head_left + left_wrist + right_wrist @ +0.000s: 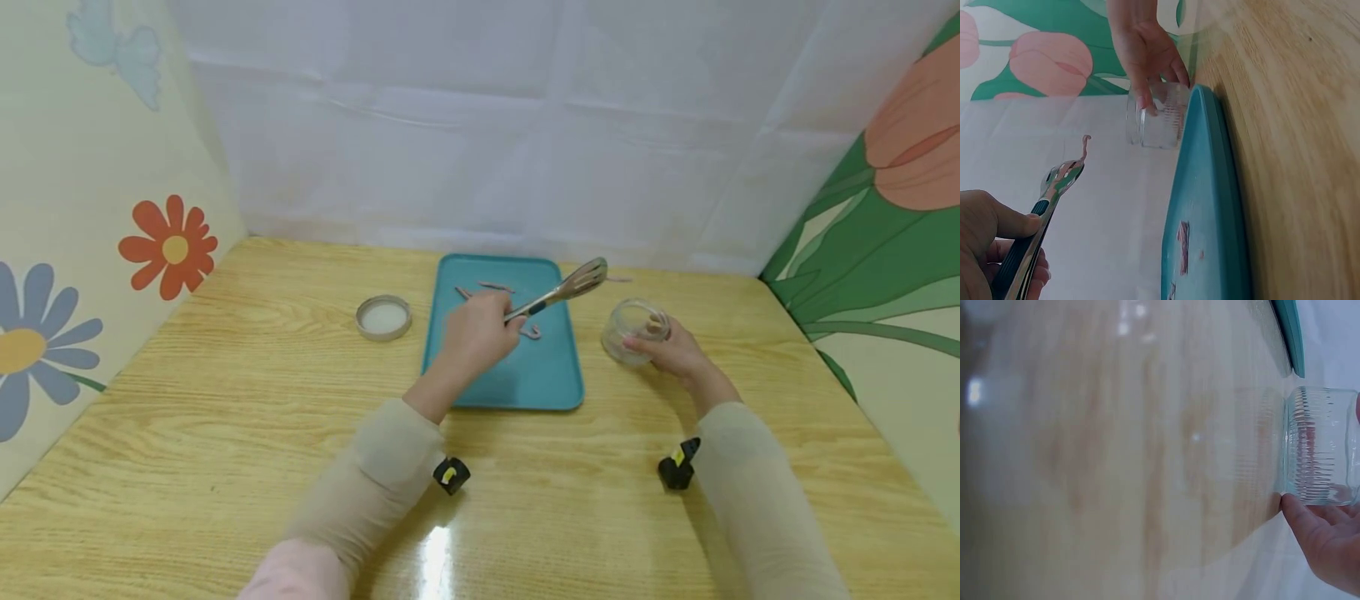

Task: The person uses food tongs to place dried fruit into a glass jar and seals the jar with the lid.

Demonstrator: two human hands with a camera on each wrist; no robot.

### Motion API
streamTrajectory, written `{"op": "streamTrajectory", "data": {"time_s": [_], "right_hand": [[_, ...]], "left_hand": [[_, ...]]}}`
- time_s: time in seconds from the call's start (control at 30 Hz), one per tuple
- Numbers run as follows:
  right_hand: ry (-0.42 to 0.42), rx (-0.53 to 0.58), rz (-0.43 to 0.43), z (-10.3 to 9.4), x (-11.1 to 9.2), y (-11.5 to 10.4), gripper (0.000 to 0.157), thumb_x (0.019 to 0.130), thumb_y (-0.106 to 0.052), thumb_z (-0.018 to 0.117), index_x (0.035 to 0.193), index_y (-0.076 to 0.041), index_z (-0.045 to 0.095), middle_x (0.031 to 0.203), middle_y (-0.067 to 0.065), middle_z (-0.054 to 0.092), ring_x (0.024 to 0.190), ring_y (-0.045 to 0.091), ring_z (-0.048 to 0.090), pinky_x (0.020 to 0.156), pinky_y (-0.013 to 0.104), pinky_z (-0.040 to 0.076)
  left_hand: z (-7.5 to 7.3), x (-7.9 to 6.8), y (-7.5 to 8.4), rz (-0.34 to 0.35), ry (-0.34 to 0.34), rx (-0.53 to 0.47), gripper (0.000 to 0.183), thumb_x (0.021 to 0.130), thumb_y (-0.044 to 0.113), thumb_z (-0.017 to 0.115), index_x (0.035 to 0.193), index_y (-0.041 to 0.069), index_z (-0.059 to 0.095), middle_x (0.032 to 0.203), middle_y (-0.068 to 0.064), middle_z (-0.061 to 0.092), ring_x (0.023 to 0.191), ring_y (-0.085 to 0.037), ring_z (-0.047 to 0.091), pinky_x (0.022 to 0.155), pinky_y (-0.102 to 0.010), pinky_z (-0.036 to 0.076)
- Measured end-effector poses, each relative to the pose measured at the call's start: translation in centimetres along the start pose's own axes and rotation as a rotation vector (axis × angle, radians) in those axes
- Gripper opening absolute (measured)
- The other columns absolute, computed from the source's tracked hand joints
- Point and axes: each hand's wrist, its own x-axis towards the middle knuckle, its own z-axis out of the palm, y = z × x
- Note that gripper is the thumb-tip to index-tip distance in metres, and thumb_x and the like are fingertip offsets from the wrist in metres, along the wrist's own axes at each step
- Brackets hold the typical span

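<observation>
My left hand grips a pair of metal tongs over the blue tray. From the tongs' tip sticks out a thin pinkish strip, its end curled in the left wrist view. My right hand holds a glass jar on the table, to the right of the tray. The jar's ribbed glass wall shows reddish patches in the right wrist view. More pinkish strips lie on the tray, partly hidden by my left hand.
A round lid with a pale inside lies left of the tray on the wooden table. Behind the table hangs a white cloth. Painted panels with flowers stand at both sides.
</observation>
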Motion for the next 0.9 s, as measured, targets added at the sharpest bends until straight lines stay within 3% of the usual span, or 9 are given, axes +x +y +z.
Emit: {"op": "streamTrajectory", "data": {"time_s": [0.37, 0.53, 0.9], "right_hand": [[0.006, -0.004, 0.0, 0.0, -0.3, -0.2, 0.094, 0.075, -0.033, 0.066, 0.137, -0.004, 0.002, 0.136, 0.025, 0.015, 0.119, 0.037, 0.024, 0.092, 0.046, 0.027], [0.004, 0.001, 0.009, -0.1, -0.2, -0.2, 0.095, 0.074, -0.033, 0.067, 0.138, -0.005, 0.002, 0.137, 0.023, 0.015, 0.12, 0.037, 0.023, 0.092, 0.046, 0.026], [0.012, -0.013, 0.015, 0.0, -0.4, -0.4, 0.095, 0.074, -0.035, 0.066, 0.138, -0.005, 0.002, 0.137, 0.023, 0.013, 0.121, 0.037, 0.021, 0.092, 0.047, 0.025]], "left_hand": [[1.6, 0.4, 1.8, 0.048, -0.003, 0.048, 0.021, 0.083, 0.032, 0.056, 0.072, 0.015, 0.051, 0.066, 0.003, 0.049, 0.055, -0.013, 0.048, 0.045, -0.031, 0.037], [2.2, 0.3, 2.0, 0.065, 0.022, 0.068, 0.021, 0.082, 0.032, 0.058, 0.072, 0.014, 0.052, 0.066, 0.002, 0.049, 0.057, -0.014, 0.048, 0.047, -0.032, 0.038], [3.0, 0.3, 2.3, 0.064, -0.023, 0.081, 0.019, 0.083, 0.032, 0.056, 0.075, 0.015, 0.053, 0.067, 0.002, 0.048, 0.058, -0.014, 0.047, 0.046, -0.029, 0.038]]}}
